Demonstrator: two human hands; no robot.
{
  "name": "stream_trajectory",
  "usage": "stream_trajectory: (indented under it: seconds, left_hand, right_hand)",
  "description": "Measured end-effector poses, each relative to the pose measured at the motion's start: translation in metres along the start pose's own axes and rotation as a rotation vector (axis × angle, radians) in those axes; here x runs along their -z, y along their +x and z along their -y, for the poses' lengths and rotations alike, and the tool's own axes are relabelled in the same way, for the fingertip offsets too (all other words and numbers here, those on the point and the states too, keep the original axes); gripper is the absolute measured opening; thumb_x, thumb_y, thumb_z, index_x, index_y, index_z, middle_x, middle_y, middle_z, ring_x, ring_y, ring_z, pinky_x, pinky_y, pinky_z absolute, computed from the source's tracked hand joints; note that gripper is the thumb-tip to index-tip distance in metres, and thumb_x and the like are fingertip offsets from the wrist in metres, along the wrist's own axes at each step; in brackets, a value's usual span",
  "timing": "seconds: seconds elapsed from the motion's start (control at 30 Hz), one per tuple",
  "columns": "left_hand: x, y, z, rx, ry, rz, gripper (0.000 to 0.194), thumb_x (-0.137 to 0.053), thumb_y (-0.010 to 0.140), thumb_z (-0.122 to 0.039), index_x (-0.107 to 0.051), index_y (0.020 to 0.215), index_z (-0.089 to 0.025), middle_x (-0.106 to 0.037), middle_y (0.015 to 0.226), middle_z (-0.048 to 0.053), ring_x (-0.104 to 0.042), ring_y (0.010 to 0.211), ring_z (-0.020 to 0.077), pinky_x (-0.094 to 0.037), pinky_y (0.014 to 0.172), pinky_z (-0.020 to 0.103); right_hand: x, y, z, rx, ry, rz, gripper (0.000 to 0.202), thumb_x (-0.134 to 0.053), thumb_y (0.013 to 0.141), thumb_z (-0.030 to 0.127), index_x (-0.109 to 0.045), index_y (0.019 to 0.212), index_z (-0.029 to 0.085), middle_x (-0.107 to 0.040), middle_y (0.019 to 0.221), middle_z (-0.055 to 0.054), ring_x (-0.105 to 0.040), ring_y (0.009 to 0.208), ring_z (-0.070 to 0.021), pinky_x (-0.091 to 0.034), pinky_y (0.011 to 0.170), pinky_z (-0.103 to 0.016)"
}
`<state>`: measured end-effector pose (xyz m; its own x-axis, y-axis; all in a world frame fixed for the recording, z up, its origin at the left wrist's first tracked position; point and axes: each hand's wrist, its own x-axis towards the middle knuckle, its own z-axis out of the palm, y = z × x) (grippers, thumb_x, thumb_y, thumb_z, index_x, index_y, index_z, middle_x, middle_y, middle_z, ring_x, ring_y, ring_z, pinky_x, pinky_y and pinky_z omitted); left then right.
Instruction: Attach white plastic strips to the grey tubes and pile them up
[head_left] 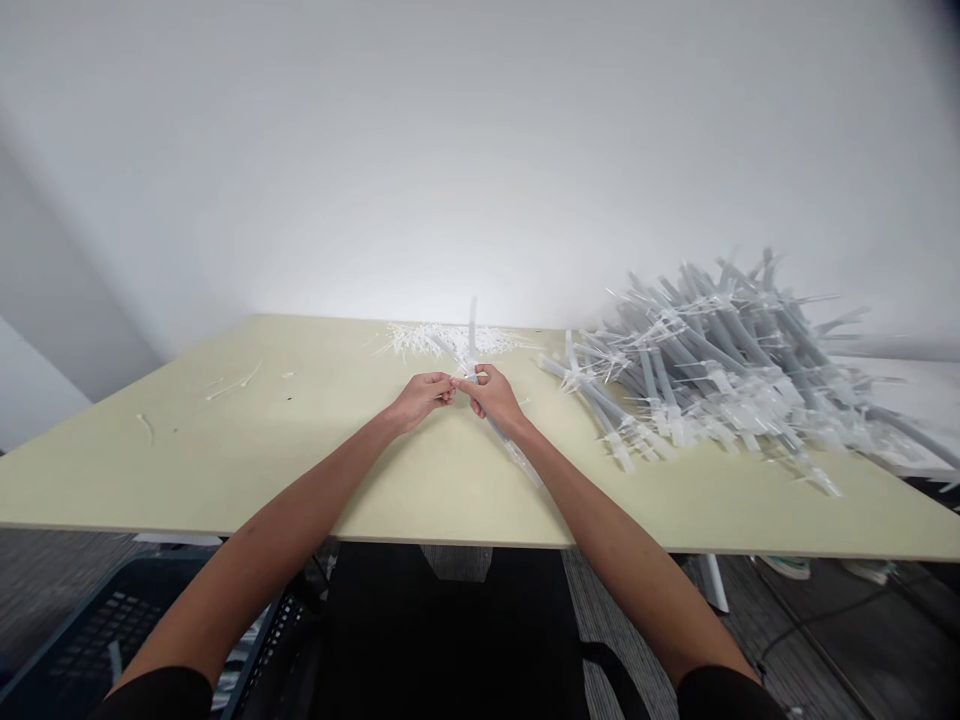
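So I'm gripping a branched grey tube in my right hand, over the middle of the table, near side of the white ties. My left hand is pinching its fingers closed beside it, can't tell on what. If I'm holding too loosely, the tube could be twisting; swinging right could be toppling the tube pile.

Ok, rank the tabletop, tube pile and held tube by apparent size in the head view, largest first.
1. Tabletop
2. Tube pile
3. Held tube, partly hidden by the right hand
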<state>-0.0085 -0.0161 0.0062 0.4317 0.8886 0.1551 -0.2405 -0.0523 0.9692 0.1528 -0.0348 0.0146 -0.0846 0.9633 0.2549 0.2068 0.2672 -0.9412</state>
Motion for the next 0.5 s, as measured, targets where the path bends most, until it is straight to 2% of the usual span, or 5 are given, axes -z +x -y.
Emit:
stream_trajectory:
  seconds: [0.2,0.5]
  left_hand:
    - [0.0008,0.0001,-0.0014,0.023,0.026,0.042,0.026,-0.069,0.068,-0.036,-0.059,0.067,-0.012,-0.051,0.069,0.003,-0.047,0.065,0.0109,-0.039,0.070,0.029]
    - [-0.0020,-0.0001,0.0014,0.033,-0.017,0.011,0.027,-0.069,0.067,-0.033,-0.050,0.061,-0.014,-0.044,0.063,-0.002,-0.043,0.061,0.0086,-0.041,0.074,0.030]
  right_hand:
    - [-0.0007,-0.0006,0.0039,-0.007,0.016,0.012,0.036,-0.062,0.069,0.039,-0.044,0.093,0.019,-0.049,0.041,0.009,-0.040,0.030,-0.0081,-0.032,0.030,-0.018]
    - [-0.0005,-0.0011,0.0031,-0.014,-0.090,-0.048,0.028,-0.059,0.072,0.039,-0.048,0.088,0.019,-0.051,0.041,0.007,-0.041,0.030,-0.0083,-0.034,0.030,-0.018]
